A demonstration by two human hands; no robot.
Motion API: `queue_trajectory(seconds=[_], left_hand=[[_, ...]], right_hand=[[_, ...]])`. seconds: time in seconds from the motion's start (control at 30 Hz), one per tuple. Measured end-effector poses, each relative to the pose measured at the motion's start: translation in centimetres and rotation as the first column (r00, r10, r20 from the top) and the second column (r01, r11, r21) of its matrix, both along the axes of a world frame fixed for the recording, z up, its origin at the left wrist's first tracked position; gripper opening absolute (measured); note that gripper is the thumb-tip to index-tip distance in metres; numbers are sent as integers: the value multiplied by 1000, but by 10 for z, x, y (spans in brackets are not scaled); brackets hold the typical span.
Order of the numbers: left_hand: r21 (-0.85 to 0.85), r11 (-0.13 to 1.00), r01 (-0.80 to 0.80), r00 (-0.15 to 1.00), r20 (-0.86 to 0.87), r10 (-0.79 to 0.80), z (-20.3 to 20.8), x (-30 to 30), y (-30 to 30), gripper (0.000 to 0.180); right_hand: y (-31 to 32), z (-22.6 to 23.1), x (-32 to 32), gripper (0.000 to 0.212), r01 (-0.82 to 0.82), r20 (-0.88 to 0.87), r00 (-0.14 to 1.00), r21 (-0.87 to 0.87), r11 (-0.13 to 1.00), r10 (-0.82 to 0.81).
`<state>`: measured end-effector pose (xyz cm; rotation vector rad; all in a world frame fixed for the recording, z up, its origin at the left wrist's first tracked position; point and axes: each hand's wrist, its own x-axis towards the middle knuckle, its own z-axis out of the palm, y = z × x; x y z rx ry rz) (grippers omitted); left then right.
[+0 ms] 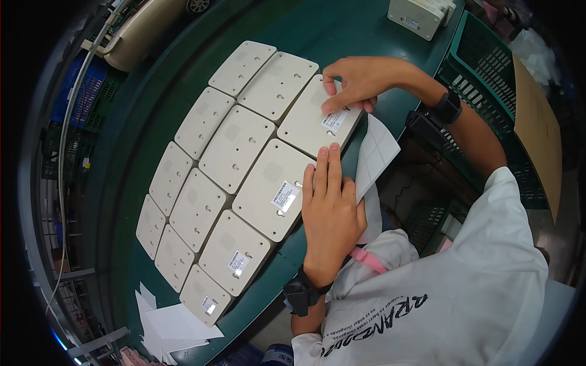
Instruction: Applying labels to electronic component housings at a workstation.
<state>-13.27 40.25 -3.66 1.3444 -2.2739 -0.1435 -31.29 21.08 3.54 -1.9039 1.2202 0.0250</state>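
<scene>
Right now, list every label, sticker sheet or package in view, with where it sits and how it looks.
Label under right hand: white rectangle, dark print, on the far right-column panel.
Label by left hand: white barcode sticker on the next panel.
Two more white stickers on the nearest panels.
Backing sheet: white, gridded, at the table edge.
White paper sheets: stacked near bottom left.

A dark green tabletop (pixel 152 122) carried three close rows of beige flat casings (pixel 235 146) lying face down, a stack of white paper sheets (pixel 171 326) near its edge, and a white box (pixel 418 15) at the far side
</scene>
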Motion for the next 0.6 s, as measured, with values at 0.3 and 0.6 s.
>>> queue_trajectory(seconds=[0.3, 0.6], left_hand=[[166, 982, 88, 891, -453, -3, 10, 36, 48, 25], [429, 880, 203, -190, -864, 466, 1, 84, 110, 51]], right_hand=[[5, -17, -17, 26, -76, 177, 980, -96, 992, 93], [20, -35, -21, 16, 117, 436, 899, -131, 984, -49]])
